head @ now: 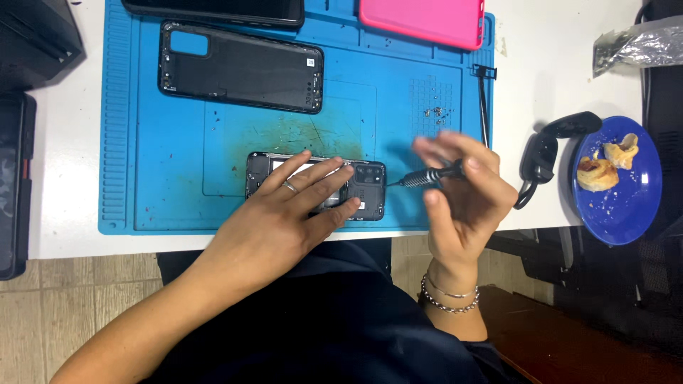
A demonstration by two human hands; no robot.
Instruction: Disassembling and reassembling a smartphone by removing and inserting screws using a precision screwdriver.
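An opened black phone (370,186) lies on the blue work mat (163,178), its back removed and its camera block at the right end. My left hand (292,206) rests flat on the phone and presses it down, a ring on one finger. My right hand (462,192) holds a small black screwdriver (427,176) with its tip pointing left at the phone's right edge. The fingers of that hand are blurred. The phone's black back cover (242,67) lies further up the mat.
A pink phone case (427,20) and another dark phone (213,8) lie at the mat's far edge. Tiny screws (435,114) sit on the mat's right part, beside black tweezers (484,107). A blue plate (626,206) with pastry pieces stands right, by a black tool (544,153).
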